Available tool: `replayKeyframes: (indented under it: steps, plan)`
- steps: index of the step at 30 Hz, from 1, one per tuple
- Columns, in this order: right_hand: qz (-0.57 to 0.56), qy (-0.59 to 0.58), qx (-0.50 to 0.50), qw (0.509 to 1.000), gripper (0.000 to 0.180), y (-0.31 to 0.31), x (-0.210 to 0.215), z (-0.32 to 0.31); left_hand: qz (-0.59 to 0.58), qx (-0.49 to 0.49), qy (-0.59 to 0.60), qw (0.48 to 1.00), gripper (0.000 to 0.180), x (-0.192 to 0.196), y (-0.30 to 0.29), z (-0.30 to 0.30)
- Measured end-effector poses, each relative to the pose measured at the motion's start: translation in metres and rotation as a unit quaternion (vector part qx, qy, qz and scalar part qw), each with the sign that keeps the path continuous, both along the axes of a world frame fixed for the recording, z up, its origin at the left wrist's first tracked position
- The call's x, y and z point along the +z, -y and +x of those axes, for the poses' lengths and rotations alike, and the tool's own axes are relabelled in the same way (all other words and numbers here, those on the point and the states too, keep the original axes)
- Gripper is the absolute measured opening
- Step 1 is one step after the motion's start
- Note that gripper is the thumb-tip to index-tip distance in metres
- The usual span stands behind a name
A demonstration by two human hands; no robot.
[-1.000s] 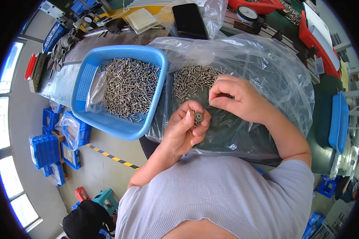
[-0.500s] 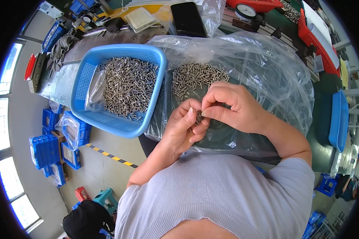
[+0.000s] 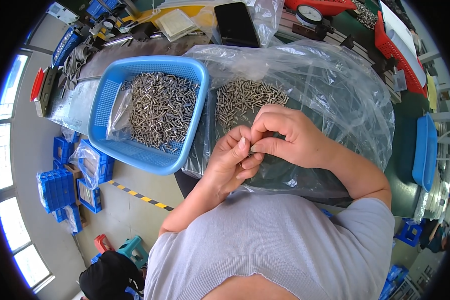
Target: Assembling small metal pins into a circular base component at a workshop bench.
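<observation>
My left hand (image 3: 231, 157) is closed, its fingers curled around small metal pins that are mostly covered. Against its fingertips, my right hand (image 3: 285, 137) pinches with thumb and forefinger; whatever lies in that pinch is too small and hidden to make out. Both hands meet above the near edge of a loose pile of small metal pins (image 3: 247, 95), which lies on a clear plastic sheet (image 3: 330, 100). To the left, a blue plastic basket (image 3: 205, 95) holds a large heap of similar pins (image 3: 162, 110) and a crumpled clear bag (image 3: 120, 115).
Behind the sheet lie a black phone (image 3: 236, 25) and a dial gauge (image 3: 309, 15) on a metal rail. A red basket (image 3: 385, 45) stands far right, a blue tray (image 3: 425, 150) at the right edge. A person in black (image 3: 110, 275) is at lower left.
My right thumb and fingers have shifted slightly left, closer over the left fingertips. The dark bit that showed between the hands is now mostly covered.
</observation>
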State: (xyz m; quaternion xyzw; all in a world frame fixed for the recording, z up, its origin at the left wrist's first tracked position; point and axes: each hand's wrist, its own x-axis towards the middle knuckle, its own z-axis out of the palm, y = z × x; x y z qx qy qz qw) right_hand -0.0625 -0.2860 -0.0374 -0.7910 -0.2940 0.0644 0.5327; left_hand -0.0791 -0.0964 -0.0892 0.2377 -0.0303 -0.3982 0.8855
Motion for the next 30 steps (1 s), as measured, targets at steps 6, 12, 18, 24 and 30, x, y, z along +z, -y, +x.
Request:
replayKeyframes:
  steps: [6, 12, 18, 24, 30]
  plan:
    - [0.032, 0.033, -0.005, 0.999, 0.020, -0.001, -0.004, 0.000, 0.021, -0.015, 0.001, 1.000, 0.030, 0.002, -0.001, 0.000]
    - [0.028, 0.053, -0.018, 0.998, 0.022, 0.001, 0.000, 0.003, 0.000, -0.005, -0.015, 1.000, 0.033, 0.002, 0.000, -0.002]
    - [0.040, 0.038, 0.004, 0.998, 0.014, 0.008, 0.001, 0.005, 0.026, 0.054, 0.001, 0.998, 0.030, 0.001, 0.003, -0.004]
    - [-0.171, 0.128, -0.096, 0.972, 0.012, 0.027, -0.004, 0.017, -0.023, 0.038, -0.001, 0.999, 0.026, -0.001, 0.002, -0.002]
    - [-0.227, 0.167, -0.101, 0.954, 0.014, 0.019, -0.017, 0.016, -0.021, 0.033, -0.004, 0.999, 0.025, 0.001, 0.002, -0.002]
